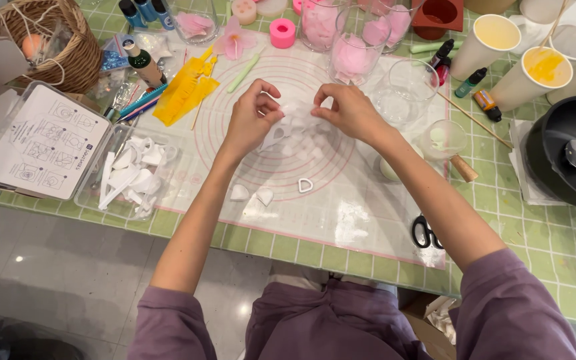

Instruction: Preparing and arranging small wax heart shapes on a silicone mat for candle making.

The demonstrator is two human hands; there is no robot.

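- Two hands, left hand (251, 119) and right hand (347, 110), pinch one white petal piece (299, 107) over the mat (341, 193).
- Looks thin, soft, fragile; best held lightly at its edges.

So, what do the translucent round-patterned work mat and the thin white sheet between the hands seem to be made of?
The translucent mat with pink rings looks like silicone: matte, limp, the green grid showing through. The thin white sheet, pinched by the left hand and right hand, looks like soft wax or clay; I cannot tell which.
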